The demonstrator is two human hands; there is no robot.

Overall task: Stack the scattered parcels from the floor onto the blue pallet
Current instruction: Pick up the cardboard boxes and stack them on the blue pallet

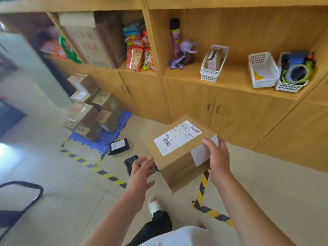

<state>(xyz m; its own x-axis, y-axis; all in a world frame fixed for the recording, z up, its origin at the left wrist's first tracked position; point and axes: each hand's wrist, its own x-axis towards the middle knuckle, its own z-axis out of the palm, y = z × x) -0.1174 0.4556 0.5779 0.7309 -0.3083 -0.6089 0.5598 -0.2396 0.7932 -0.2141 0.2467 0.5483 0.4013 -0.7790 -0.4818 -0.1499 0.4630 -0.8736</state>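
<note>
A brown cardboard parcel (179,167) with two white labels is lifted off the floor in front of me. My right hand (217,157) grips its right top edge, fingers curled over a label. My left hand (140,172) is at the parcel's left side with fingers spread and relaxed, at or just off the corner. The blue pallet (106,139) lies on the floor to the left, with several brown boxes (92,110) stacked on it. Two black soft parcels lie on the floor: one (119,146) beside the pallet, another (130,163) partly hidden by my left hand.
Yellow-black tape (104,173) marks floor zones around the pallet and under the parcel. Wooden cabinets (195,103) with shelves of snacks and white baskets run along the back. A black chair frame (23,196) stands at the left. My foot (154,203) is below the parcel.
</note>
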